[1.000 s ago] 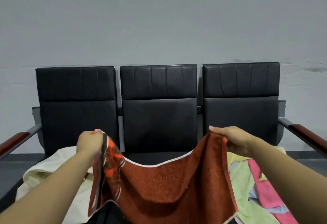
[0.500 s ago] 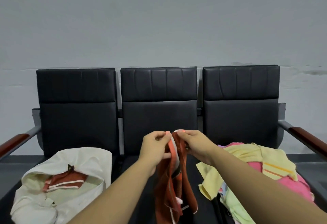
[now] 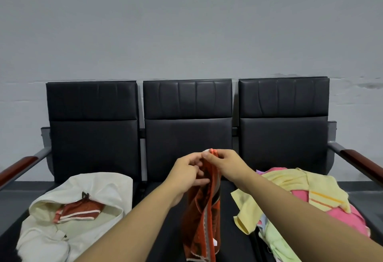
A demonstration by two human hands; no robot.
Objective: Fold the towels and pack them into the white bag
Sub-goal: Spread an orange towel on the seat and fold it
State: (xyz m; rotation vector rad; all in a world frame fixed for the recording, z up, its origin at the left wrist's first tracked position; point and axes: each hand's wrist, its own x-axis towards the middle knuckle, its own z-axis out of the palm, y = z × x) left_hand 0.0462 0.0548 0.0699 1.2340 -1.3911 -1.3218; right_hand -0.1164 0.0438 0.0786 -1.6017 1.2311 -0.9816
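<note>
Both hands, left hand and right hand, pinched the red towel doubled over the middle seat; one folded towel sat in the white bag left of it, apparently several loose towels right.

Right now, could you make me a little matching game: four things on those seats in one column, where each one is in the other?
Things:
1. white bag
2. folded red towel
3. orange-red towel
4. yellow towel

Places:
A. held up by both hands over the middle seat
B. inside the bag
C. on the left seat
D. on the pile on the right seat

Pairs: 1-C, 2-B, 3-A, 4-D
</note>
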